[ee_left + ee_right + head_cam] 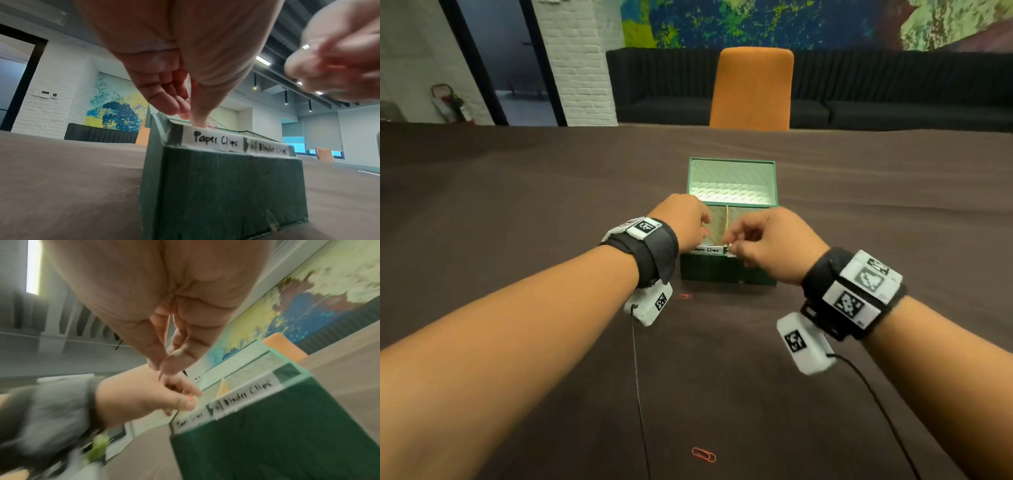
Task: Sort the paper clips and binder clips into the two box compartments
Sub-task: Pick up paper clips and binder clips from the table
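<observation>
We pinch a red paper clip (707, 230) in our left hand (681, 219) over the box (726, 274)'s paper-clip side at 12 o'clock; our right hand (767, 243) pinches something unclear; next, release

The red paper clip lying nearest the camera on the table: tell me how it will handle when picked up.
The red paper clip is thin bent wire, so probably very light and springy rather than floppy. It lies flat on the brown table cover, so a fingertip pinch may need a nail under its edge. Being flat, it should not roll, though a push would likely slide it.
</observation>
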Tool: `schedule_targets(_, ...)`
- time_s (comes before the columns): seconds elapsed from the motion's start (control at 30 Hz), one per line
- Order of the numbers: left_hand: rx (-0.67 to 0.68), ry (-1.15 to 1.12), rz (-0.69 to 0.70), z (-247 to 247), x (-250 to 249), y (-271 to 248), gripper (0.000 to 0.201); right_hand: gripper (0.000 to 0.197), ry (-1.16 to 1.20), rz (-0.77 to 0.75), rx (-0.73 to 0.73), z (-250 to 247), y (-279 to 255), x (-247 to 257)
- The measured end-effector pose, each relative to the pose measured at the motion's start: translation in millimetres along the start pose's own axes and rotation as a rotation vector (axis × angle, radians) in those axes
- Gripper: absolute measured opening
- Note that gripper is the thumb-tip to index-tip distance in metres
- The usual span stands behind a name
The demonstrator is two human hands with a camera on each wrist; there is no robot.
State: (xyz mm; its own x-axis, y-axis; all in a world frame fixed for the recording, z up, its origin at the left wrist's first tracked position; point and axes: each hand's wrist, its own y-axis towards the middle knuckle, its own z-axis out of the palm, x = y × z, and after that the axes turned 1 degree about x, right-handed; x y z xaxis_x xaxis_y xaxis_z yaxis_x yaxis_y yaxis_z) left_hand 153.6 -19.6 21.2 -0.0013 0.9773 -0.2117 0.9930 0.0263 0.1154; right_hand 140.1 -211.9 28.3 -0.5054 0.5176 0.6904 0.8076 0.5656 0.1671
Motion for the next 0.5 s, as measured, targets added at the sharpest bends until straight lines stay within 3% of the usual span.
schedule_targets(0.1,-0.021,0.007,-0.032,-1.1,2.1,-0.1,0.005,0.017,-0.008,-0.006,-0.149,4.9,47.5,4.2)
schedule_targets(0.27,-0.029,0.003,-0.044,-0.1,2.0,-4.6,0.009,0.018,-0.127,0.064,-0.106,19.6,82.6,-10.7)
schedule_targets(0.37,-0.158,-0.089,-0.063,-1.5,18.1,-8.1,0.006,0.017,-0.201,0.07,-0.123,21.1,72.4,-16.6)
schedule_targets(0.43,-0.217,-0.097,-0.108,-2.6,41.0,-10.9,0.015,0.011,-0.27,0.017,-0.082,20.5,48.2,-12.0)
schedule_targets(0.5,-0.056,-0.008,-0.171,-0.6,65.6,-14.9,0.025,0.007,-0.375,-0.092,0.086,23.6,10.8,-0.3)
